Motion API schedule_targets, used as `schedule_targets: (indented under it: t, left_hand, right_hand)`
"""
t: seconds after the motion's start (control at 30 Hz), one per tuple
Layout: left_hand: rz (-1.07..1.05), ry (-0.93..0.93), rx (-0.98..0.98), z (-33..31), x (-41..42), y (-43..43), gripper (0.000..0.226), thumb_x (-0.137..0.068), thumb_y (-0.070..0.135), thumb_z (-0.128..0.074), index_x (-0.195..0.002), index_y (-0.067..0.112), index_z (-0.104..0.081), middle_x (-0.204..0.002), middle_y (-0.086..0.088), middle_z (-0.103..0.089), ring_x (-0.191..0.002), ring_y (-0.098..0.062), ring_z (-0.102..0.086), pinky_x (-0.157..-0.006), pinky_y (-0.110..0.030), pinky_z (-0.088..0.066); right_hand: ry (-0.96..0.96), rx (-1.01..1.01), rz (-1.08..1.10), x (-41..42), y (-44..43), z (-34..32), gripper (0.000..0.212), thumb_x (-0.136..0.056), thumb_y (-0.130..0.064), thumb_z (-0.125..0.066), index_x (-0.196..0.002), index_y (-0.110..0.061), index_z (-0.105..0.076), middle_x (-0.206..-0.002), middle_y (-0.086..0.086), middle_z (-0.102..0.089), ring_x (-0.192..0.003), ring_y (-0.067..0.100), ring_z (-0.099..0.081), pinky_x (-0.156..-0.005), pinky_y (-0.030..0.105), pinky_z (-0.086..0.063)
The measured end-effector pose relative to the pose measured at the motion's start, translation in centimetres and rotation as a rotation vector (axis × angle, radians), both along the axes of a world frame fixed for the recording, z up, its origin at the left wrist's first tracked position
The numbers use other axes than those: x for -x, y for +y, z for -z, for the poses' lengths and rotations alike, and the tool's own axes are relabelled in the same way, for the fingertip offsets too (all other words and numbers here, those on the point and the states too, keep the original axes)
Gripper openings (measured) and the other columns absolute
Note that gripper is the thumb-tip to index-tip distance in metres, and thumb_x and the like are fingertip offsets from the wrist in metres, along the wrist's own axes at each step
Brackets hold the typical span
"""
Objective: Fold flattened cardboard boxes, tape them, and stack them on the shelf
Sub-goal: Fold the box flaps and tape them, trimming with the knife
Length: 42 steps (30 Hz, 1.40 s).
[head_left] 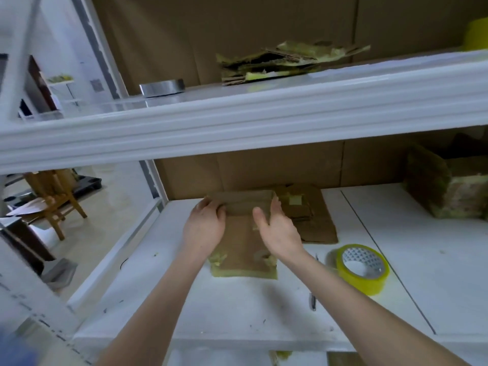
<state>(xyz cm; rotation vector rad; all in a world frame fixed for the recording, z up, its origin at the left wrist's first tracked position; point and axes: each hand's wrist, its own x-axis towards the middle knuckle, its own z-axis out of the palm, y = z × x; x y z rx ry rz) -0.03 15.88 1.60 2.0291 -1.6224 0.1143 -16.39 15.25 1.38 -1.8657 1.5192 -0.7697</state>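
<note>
Flattened box [243,244] lies on the lower shelf [237,307], left of centre, with its long axis running from near the front edge toward the back wall. The far end is lifted into a fold.

Left hand [204,223]: fingers [206,203] curled over the far left corner of the box, gripping it. Right hand [277,228]: fingers [276,204] straight and together, laid flat against the right edge, thumb out; it holds nothing.

Step in hand, as judged: opening the flat into a tube. To do it well, pull with the left grip while the right palm pushes the opposite edge inward, so the creases break square. Keep the near end pinned on the shelf.

Room:
- Upper shelf [264,120] hangs low over the work, so headroom is tight once the box stands. Draw it toward the front edge first.
- More flat cardboard [314,223] touches or overlaps the box's right side and may drag along.
- Yellow tape roll [361,268] sits near the right forearm. A thin tool [313,299] lies just beside that forearm, and an elbow could knock it.
- Left post is close, while the front half of the shelf is free.
</note>
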Motion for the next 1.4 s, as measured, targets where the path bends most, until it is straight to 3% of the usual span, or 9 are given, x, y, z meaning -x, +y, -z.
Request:
schedule_targets:
  t: [0.1, 0.3, 0.57, 0.73, 0.93, 1.0, 1.17, 1.3, 1.4]
  left_hand:
    - [0.000, -0.141, -0.011, -0.1, -0.1, 0.1, 0.035, -0.100, 0.023, -0.035, -0.125, 0.015, -0.058, -0.140, -0.010, -0.049, -0.134, -0.027, -0.039, -0.111, -0.038, -0.025]
    - [0.255, -0.269, -0.070, -0.8, 4.1, -0.1, 0.057, -0.095, 0.040, -0.011, -0.140, 0.029, -0.044, -0.151, 0.006, -0.038, -0.137, -0.015, -0.037, -0.107, -0.028, -0.029]
    - [0.163, -0.213, -0.138, -0.3, 2.3, -0.7, 0.058, -0.097, 0.056, -0.026, -0.142, 0.022, -0.043, -0.155, -0.001, -0.031, -0.143, -0.018, -0.026, -0.115, -0.032, -0.019]
    - [0.238, -0.197, -0.045, -0.2, 1.1, -0.3, 0.047, -0.097, 0.052, -0.034, -0.135, 0.028, -0.050, -0.148, 0.009, -0.041, -0.136, -0.014, -0.035, -0.109, -0.029, -0.025]
    - [0.202, -0.074, 0.207, 0.6, 0.4, 1.8, 0.041, -0.092, 0.041, -0.045, -0.119, 0.016, -0.065, -0.137, -0.008, -0.052, -0.135, -0.028, -0.039, -0.111, -0.043, -0.027]
    - [0.074, 0.084, 0.265, 1.4, 1.4, 3.7, 0.042, -0.093, 0.032, -0.055, -0.132, 0.014, -0.054, -0.147, -0.017, -0.037, -0.140, -0.035, -0.028, -0.112, -0.048, -0.029]
    - [0.206, 0.731, 0.035, 2.6, 4.3, 7.8, 0.093, -0.076, 0.063, -0.056, -0.152, 0.031, -0.012, -0.160, 0.001, 0.007, -0.147, -0.016, -0.003, -0.116, -0.035, -0.017]
    - [0.340, 0.810, -0.042, 1.7, 3.3, 7.8, 0.112, -0.055, 0.072, -0.066, -0.150, 0.035, -0.019, -0.155, 0.010, -0.021, -0.137, -0.011, -0.033, -0.102, -0.021, -0.041]
    - [0.426, 0.691, -0.096, 0.8, 1.7, 6.7, 0.090, -0.064, 0.057, -0.074, -0.142, 0.042, -0.031, -0.142, 0.010, -0.043, -0.126, -0.012, -0.047, -0.103, -0.036, -0.046]
  right_hand:
    - [0.147, -0.023, 0.012, 0.6, -1.5, -1.6, 0.068, -0.098, -0.059, -0.021, -0.153, -0.019, -0.016, -0.148, 0.009, -0.042, -0.127, 0.032, -0.049, -0.097, 0.041, -0.043]
    - [0.264, 0.147, -0.097, -0.1, -2.8, -1.1, 0.042, -0.106, -0.029, -0.023, -0.137, -0.011, -0.045, -0.161, 0.009, -0.014, -0.146, 0.024, -0.021, -0.106, 0.035, -0.032]
    - [0.190, 0.131, -0.060, 0.3, -2.0, -0.9, 0.049, -0.105, -0.036, -0.024, -0.151, -0.019, -0.026, -0.162, 0.001, -0.010, -0.141, 0.023, -0.033, -0.105, 0.036, -0.033]
    - [-0.039, 0.082, 0.055, 2.6, -4.1, -1.4, 0.055, -0.097, -0.046, -0.046, -0.147, -0.027, -0.035, -0.153, 0.001, -0.030, -0.132, 0.023, -0.042, -0.104, 0.038, -0.038]
    - [-0.328, -0.075, -0.076, 2.2, -3.8, 0.5, 0.048, -0.094, -0.048, -0.052, -0.140, -0.037, -0.044, -0.144, 0.000, -0.044, -0.128, 0.020, -0.044, -0.094, 0.028, -0.037]
    - [-0.265, -0.018, -0.051, 2.2, -3.2, 1.0, 0.048, -0.093, -0.055, -0.046, -0.139, -0.044, -0.042, -0.143, -0.004, -0.047, -0.126, 0.021, -0.048, -0.093, 0.031, -0.040]
    - [-0.069, 0.095, -0.092, 2.7, -0.6, 1.0, 0.050, -0.094, -0.062, -0.037, -0.142, -0.049, -0.035, -0.147, -0.009, -0.045, -0.132, 0.022, -0.044, -0.102, 0.038, -0.039]
    - [-0.055, 0.109, -0.316, 4.3, 1.5, 0.5, 0.063, -0.085, -0.063, -0.056, -0.143, -0.048, -0.035, -0.148, -0.018, -0.040, -0.130, 0.010, -0.045, -0.109, 0.039, -0.036]
    - [0.047, 0.185, -0.228, 4.3, 2.5, 0.7, 0.060, -0.085, -0.054, -0.062, -0.140, -0.049, -0.039, -0.135, -0.015, -0.055, -0.098, 0.010, -0.060, -0.093, 0.033, -0.046]
